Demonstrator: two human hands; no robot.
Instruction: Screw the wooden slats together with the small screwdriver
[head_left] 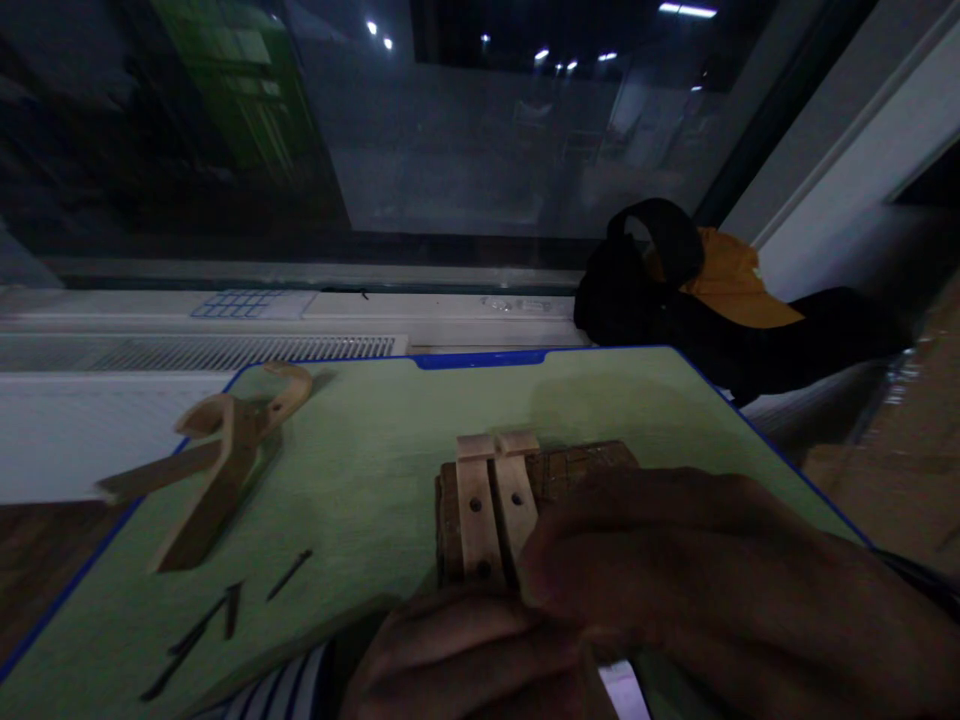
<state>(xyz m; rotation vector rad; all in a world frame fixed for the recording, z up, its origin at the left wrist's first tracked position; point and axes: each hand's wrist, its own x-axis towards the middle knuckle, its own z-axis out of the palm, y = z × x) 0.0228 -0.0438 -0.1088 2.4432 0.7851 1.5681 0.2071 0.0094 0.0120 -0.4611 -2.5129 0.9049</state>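
Observation:
Two pale wooden strips (pixel 476 515) with thick raised upper ends lie side by side on a brown block (pixel 450 530). Dark screw heads or holes show in them. Across their lower ends rests my left hand (pixel 457 650), fingers bent and pressed together. From the right, my right hand (pixel 675 570) is closed, its fingertips close to the left hand beside the strips. Whatever sits between the fingers is hidden. Below the hands, a small bright whitish patch (pixel 624 690) shows, its kind unclear.
Wooden pieces with curved hook ends (pixel 232 450) stand at the green tabletop's (pixel 360 450) left edge. Several dark screws (pixel 289 575) lie nearer me. Beyond are a radiator (pixel 247 350), a window, and a black bag (pixel 615 290) with an orange cap (pixel 739 285).

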